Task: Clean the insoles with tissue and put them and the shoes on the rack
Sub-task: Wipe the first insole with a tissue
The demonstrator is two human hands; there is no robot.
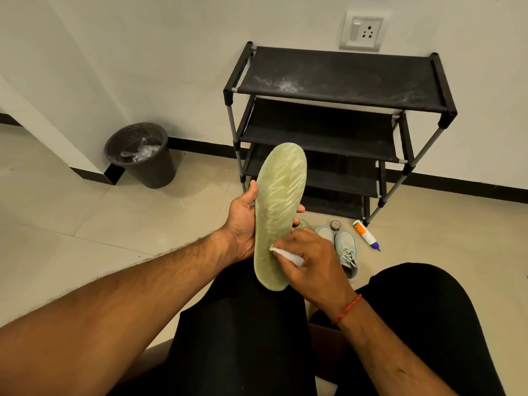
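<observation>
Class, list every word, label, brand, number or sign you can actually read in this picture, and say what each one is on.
No text here can be read.
Glue bottle on the floor: has an orange label, print too small and blurred to read.
Round tin beside the shoes: lid marking unreadable.
Insole: pale streaked pattern only, no letters.
Wall socket: no visible writing.

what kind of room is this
Probably a home entryway or hallway corner: a black shoe rack against a white wall with a socket, a bin on the tiled floor, and shoes by the rack.
</observation>
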